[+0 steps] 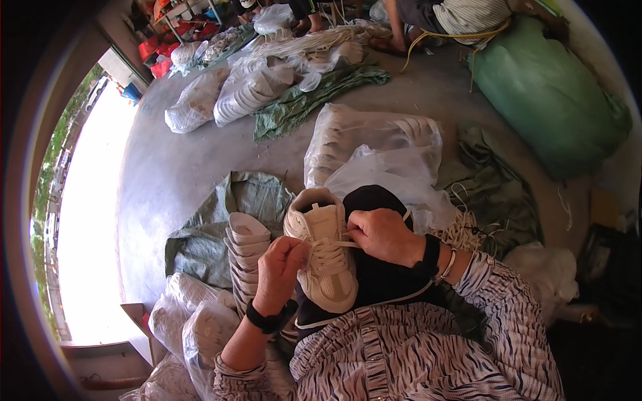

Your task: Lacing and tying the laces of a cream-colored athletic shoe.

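Observation:
A beige sneaker (334,286) rests on the dark cloth (381,284) over my lap, its toe pointing toward me and its opening away. Cream shoelaces (328,256) run crosswise up its front. My right hand (384,234) is closed at the shoe's right side, pinching a lace that stretches out from the eyelets. On the other side, my left hand (279,269) has its fingers pressed together beside the lacing; the lace there is mostly covered by the fingers. Both wrists wear black bands.
A stack of pale shoe pieces (245,250) stands left of the sneaker. Clear bags of shoe parts (332,144) lie ahead, with loose laces (465,230) at the right. A large green sack (552,100) sits far right. Other people (401,27) are at the back.

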`<action>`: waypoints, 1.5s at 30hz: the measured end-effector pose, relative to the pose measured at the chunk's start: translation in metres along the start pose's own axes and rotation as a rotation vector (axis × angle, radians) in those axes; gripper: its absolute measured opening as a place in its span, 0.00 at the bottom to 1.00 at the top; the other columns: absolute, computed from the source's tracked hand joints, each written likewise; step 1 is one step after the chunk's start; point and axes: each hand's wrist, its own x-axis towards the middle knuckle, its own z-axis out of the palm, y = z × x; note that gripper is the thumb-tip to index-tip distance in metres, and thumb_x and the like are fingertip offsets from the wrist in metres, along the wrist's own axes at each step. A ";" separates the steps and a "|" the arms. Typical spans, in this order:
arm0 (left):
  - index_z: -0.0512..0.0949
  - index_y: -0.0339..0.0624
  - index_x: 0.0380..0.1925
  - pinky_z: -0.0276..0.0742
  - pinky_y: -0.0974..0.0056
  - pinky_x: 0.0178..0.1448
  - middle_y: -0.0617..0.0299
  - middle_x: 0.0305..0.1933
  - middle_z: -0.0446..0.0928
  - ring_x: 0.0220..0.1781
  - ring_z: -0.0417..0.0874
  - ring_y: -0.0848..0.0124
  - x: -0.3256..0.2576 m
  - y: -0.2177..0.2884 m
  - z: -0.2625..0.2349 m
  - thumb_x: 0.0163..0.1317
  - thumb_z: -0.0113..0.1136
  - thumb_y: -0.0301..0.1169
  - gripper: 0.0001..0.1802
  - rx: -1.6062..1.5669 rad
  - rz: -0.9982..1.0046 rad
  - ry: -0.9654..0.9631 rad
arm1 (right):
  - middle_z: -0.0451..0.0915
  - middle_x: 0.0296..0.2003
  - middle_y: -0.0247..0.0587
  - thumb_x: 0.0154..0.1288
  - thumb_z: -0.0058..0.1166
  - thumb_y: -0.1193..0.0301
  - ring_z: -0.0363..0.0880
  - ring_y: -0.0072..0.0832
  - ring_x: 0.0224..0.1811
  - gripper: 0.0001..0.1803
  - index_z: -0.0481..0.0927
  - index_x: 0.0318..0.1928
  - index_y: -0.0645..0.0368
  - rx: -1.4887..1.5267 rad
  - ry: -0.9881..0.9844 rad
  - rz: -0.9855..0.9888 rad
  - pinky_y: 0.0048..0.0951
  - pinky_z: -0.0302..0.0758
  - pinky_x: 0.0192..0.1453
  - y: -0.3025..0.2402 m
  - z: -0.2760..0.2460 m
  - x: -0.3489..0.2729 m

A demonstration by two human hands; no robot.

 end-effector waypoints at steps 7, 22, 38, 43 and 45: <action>0.74 0.38 0.29 0.66 0.76 0.29 0.70 0.24 0.72 0.24 0.70 0.83 -0.005 -0.007 -0.005 0.66 0.49 0.31 0.10 -0.173 -0.233 -0.197 | 0.78 0.22 0.46 0.56 0.55 0.72 0.78 0.45 0.27 0.05 0.75 0.28 0.59 -0.089 -0.060 0.034 0.40 0.73 0.31 -0.002 0.000 0.002; 0.76 0.40 0.23 0.67 0.67 0.27 0.63 0.19 0.72 0.21 0.72 0.72 0.023 0.000 -0.007 0.57 0.55 0.36 0.11 0.035 -0.258 -0.151 | 0.73 0.30 0.40 0.53 0.54 0.76 0.76 0.40 0.32 0.07 0.77 0.35 0.57 -0.250 -0.117 -0.371 0.34 0.75 0.35 -0.005 -0.014 0.016; 0.81 0.43 0.32 0.79 0.62 0.45 0.62 0.40 0.77 0.50 0.77 0.64 0.056 0.028 -0.032 0.45 0.66 0.32 0.12 0.901 0.660 -0.573 | 0.74 0.34 0.43 0.51 0.53 0.72 0.78 0.35 0.32 0.07 0.74 0.33 0.57 -0.548 -0.326 -0.748 0.35 0.73 0.34 -0.016 -0.019 0.034; 0.80 0.42 0.32 0.80 0.62 0.44 0.61 0.38 0.78 0.50 0.77 0.65 0.069 0.031 -0.015 0.48 0.64 0.35 0.12 0.861 0.533 -0.659 | 0.75 0.34 0.42 0.53 0.53 0.70 0.78 0.37 0.30 0.09 0.78 0.36 0.57 -0.462 -0.375 -0.347 0.35 0.75 0.34 -0.020 -0.016 0.033; 0.80 0.42 0.33 0.79 0.62 0.44 0.61 0.37 0.77 0.50 0.77 0.65 0.061 0.024 -0.022 0.49 0.63 0.34 0.12 0.812 0.527 -0.616 | 0.75 0.34 0.43 0.54 0.52 0.70 0.78 0.38 0.30 0.08 0.78 0.36 0.57 -0.527 -0.224 -0.459 0.36 0.75 0.35 -0.022 0.000 0.028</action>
